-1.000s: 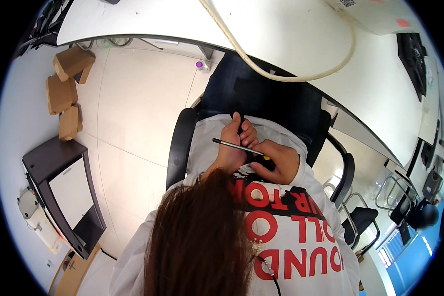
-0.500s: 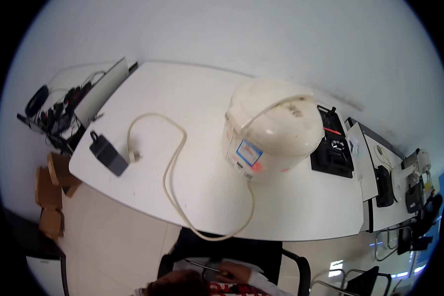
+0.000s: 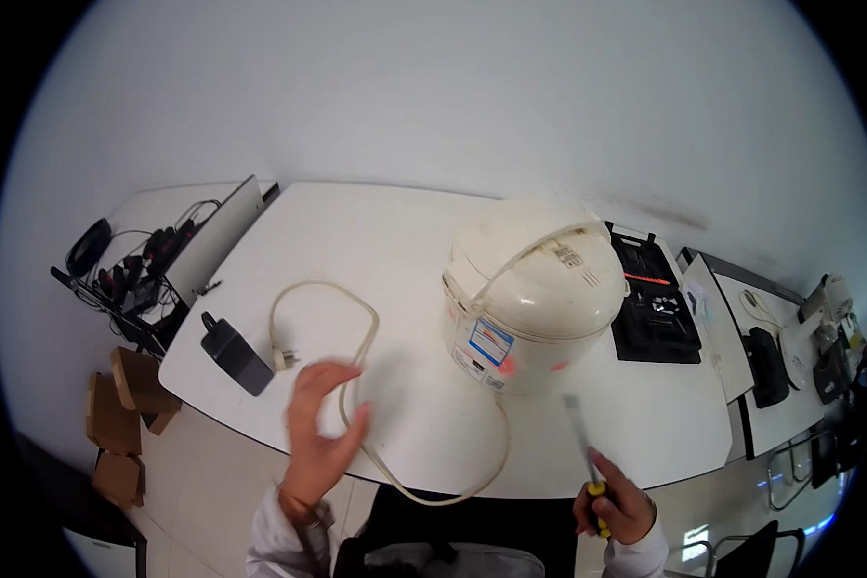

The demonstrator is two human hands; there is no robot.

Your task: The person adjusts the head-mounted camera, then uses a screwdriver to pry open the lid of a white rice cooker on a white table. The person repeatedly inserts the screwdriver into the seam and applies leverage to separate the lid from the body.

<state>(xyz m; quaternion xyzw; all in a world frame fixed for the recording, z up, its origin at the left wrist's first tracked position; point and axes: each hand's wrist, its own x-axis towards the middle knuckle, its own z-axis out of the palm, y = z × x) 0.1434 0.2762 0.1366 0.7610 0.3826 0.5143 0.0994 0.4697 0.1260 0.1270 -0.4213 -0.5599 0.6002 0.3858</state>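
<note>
White tabletop (image 3: 395,241): carries the cooker, its cord, a tool case and a dark grey pouch.
Left hand (image 3: 323,424): blurred, over the near edge toward the left; thumb and fingers curve wide apart, gripping nothing; the cord passes close by, but contact cannot be told.
Right hand (image 3: 621,506): at the near edge, right of its middle, fingers closed around a handle.
Screwdriver (image 3: 597,489): yellow-and-black handle in the right hand, blurred shaft slanting over the tabletop, tip short of the cooker.
Cream rice cooker (image 3: 539,299): upright, right of the tabletop's middle, lid down, carrying handle arched over it.
Pale cord (image 3: 376,318): runs from the cooker's base, dips past the near edge, then loops back to its plug (image 3: 283,359).
Dark grey pouch (image 3: 236,354): near the left edge, beside the plug.
Black tool case (image 3: 650,332): lying open by the right edge.
</note>
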